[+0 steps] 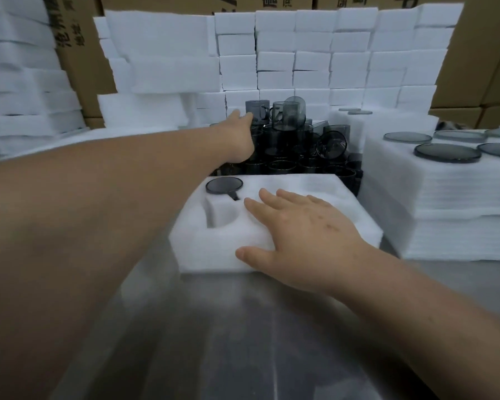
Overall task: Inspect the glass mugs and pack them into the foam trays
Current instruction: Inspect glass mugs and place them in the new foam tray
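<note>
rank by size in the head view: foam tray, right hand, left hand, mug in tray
1. foam tray
2. right hand
3. left hand, smaller only by distance
4. mug in tray, only rim and handle showing

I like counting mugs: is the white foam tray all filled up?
No, the foam tray holds just one mug, and the pocket beside it is empty.
</note>
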Demonstrator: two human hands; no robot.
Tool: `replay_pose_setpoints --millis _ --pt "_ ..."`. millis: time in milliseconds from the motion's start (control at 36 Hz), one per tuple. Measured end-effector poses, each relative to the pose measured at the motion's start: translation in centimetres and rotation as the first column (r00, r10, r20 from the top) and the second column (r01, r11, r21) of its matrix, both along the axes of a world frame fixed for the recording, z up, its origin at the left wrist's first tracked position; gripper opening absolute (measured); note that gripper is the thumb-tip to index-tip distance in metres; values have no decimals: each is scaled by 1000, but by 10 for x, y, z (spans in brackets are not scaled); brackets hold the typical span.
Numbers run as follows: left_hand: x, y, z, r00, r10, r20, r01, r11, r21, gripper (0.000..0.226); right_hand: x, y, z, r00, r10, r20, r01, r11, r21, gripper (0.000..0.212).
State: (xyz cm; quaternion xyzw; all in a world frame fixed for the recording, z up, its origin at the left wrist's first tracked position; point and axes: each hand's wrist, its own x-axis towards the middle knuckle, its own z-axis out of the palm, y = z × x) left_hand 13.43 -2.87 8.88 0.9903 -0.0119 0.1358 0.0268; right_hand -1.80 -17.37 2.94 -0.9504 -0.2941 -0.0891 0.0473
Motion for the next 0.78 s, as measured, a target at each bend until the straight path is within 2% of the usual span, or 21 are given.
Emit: replay_pose_setpoints --millis 83,139,250,472,556,611,722,778 --pt "15 -4 1 999 39 -3 -38 993 110 68 0 0 0 1000 6 -2 -6 1000 -1 75" --pt "24 -2 -3 997 76 -21 -71 985 159 64 -1 0 0 1000 6 -7 -6 1000 2 75" --pt "31 5 -16 997 53 55 -58 994 97 35 -1 0 0 1000 6 -6 -6 1000 16 74" --pt "25 7 -16 985 19 174 -19 1000 -5 22 -1 0 -1 1000 6 11 -6 999 32 73" --pt "14 5 -7 973 34 230 -8 993 -115 25 -1 1 -1 1000 -2 3 2 1000 28 74" --pt "0 1 0 966 54 252 16 963 -267 28 -2 2 0 1000 -6 -15 6 999 42 73" --pt "-38 -8 6 902 115 416 158 810 -565 8 -7 2 6 998 -3 -69 11 993 116 80" --pt "-60 -13 4 882 126 455 231 724 -649 15 -9 1 7 997 -4 -76 16 987 163 79"
